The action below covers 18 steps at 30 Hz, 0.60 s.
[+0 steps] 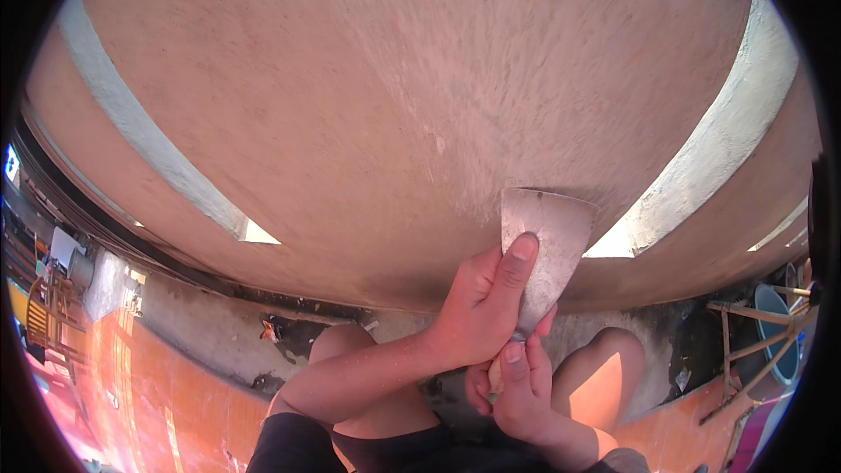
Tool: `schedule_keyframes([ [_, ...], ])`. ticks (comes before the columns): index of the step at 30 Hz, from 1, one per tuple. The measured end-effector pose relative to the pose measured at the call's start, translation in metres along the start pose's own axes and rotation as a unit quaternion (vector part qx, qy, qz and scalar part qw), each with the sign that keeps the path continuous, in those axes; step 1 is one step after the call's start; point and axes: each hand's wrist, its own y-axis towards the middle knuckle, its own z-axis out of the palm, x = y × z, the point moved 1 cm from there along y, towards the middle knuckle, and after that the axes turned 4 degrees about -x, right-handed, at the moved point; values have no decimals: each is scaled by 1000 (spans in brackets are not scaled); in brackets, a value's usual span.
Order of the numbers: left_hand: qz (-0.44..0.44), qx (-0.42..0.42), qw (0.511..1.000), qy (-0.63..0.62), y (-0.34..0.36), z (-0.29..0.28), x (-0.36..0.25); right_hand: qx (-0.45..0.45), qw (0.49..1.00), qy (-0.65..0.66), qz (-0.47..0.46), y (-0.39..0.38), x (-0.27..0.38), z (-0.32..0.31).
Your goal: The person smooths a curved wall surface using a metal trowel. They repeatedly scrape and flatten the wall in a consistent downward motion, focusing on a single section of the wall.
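Observation:
A broad metal putty knife [550, 226] has its wide edge up against the tan plastered wall [350, 105]. My left hand [480, 302] grips the blade, with the thumb lying flat along its face and the fingers behind it. Lower down, my right hand [523, 390] is closed around the handle, of which only a bit of pale surface shows. Lighter scraped streaks run up the wall above the blade.
Pale upright bands, one a left pillar [149, 114] and one a right pillar [727, 131], flank the wall. At the right stands a wooden frame [726, 350] beside a blue basin [775, 328]. A wooden chair [39, 311] is far left. Orange flooring [197, 377] spreads behind my bent knees.

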Motion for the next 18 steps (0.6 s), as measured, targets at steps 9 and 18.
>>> schedule_keyframes([
  [9, -10, 36, 999, -1, 3, -6, 0, -31, 999, -14, -6, 4, 1, 12],
  [18, 8, 19, 1000, -12, 2, -3, -6, -24, 999, -28, -11, 4, 4, 13],
])
